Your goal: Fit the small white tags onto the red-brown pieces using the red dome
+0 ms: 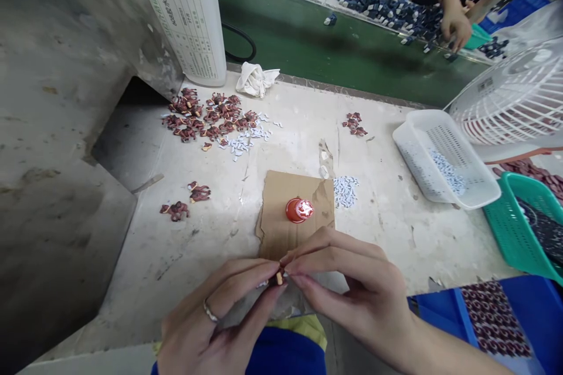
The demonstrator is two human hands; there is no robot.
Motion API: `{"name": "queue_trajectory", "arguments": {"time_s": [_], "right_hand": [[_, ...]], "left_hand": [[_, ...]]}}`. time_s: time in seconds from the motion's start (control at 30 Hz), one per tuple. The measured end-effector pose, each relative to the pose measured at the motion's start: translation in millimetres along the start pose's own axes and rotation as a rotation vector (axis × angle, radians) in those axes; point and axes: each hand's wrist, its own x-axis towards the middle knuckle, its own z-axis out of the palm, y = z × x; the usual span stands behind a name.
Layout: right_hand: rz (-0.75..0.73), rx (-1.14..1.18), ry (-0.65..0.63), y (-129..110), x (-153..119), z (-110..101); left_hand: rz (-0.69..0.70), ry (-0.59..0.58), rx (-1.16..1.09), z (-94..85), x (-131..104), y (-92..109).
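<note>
Bench: pale, stained worktop [387, 199] in a workshop, with a grey metal housing rising along my left side and a green conveyor belt [316, 47] running behind it.
Left hand: my left hand [211, 322], a ring on one finger, closes thumb and forefinger on a small brown part [279, 276] low in the middle of the view.
Right hand: my right hand [352, 281] meets it from the other side, fingertips pinched together on the same small brown part, so both hands touch at that spot.
Small part: tiny, brownish with a pale end; too small to tell more.
Cardboard: a torn brown cardboard piece [281, 211] lies just beyond my fingers, and a red cap [299, 210] with white smears sits on it.
White bits: a little heap of white chips [345, 190] lies at the cardboard's right edge; more are scattered further back on the left.
Brown pile: a spread of dark red-brown pieces [206, 114] lies far left on the bench, with two small clusters nearer me and another small cluster to the right.
Containers: a white plastic basket [417, 152] holds more white chips; a green basket [505, 211] and a blue tray [440, 304] sit at my right.
Background: a white jug [185, 12] with a printed label, a crumpled white rag [259, 79], a white fan [514, 99].
Co-worker: another person's hand [455, 29] rests among dark blue parts [387, 9] across the belt.
</note>
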Motion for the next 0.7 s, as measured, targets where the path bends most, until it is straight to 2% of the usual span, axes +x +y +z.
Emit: {"name": "queue_trajectory", "arguments": {"time_s": [0.2,0.37,0.57,0.7], "right_hand": [[-0.007,-0.007,0.012,0.2,2.5,2.5],[-0.042,-0.084,0.034,-1.6,2.6,5.2],[-0.240,-0.346,-0.112,-6.2,-8.2,-6.3],[-0.305,-0.399,-0.161,-6.5,-12.8,-14.0]], "left_hand": [[-0.030,-0.031,0.027,-2.2,-3.2,-2.1],[-0.021,0.003,0.062,-1.9,-3.6,-0.1],[-0.054,0.005,0.037,-2.0,-6.1,3.8],[-0.060,0.035,-0.010,1.6,-3.8,5.3]]}}
